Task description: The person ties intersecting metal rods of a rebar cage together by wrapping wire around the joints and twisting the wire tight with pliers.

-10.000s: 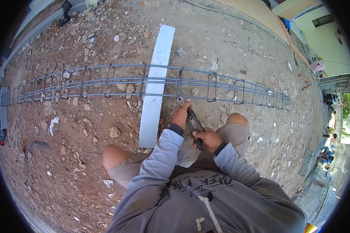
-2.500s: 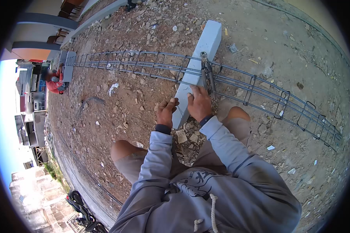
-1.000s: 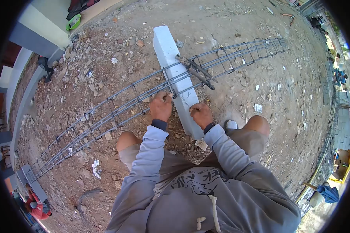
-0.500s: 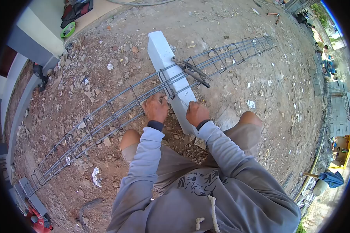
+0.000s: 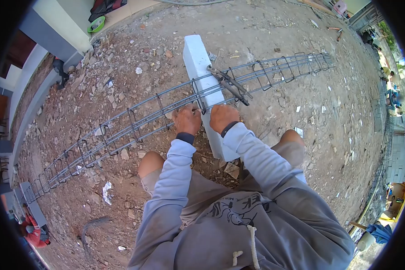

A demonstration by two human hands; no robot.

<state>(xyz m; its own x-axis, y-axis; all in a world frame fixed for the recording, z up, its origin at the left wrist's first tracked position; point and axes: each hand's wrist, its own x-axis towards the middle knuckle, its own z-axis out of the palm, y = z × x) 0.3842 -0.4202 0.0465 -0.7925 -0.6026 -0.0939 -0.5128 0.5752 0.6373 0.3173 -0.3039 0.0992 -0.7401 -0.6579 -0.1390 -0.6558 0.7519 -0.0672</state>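
A long steel rebar cage [image 5: 154,111] with square stirrups lies across a pale lightweight block [image 5: 196,56]. My left hand [image 5: 187,119] is closed beside the cage's near bar, just left of a stirrup; what its fingers hold is hidden. On the other side of that stirrup, my right hand [image 5: 223,118] is closed low over the block, knuckles up. The thin tie wire seen in its fingers a moment earlier is now covered by the hand. A pair of pincers [image 5: 231,85] rests on top of the cage, right of the block.
The cage's far left end sits on another block [image 5: 33,204], where a person in red [image 5: 33,231] is. Rubble and broken pieces cover the dirt ground. A red-handled tool [image 5: 337,32] lies far right. A green basin [image 5: 96,24] stands by the wall.
My right hand has moved up and left, closer to the near bar and my left hand. My left hand's fingers have curled in. The whole view has shifted slightly.
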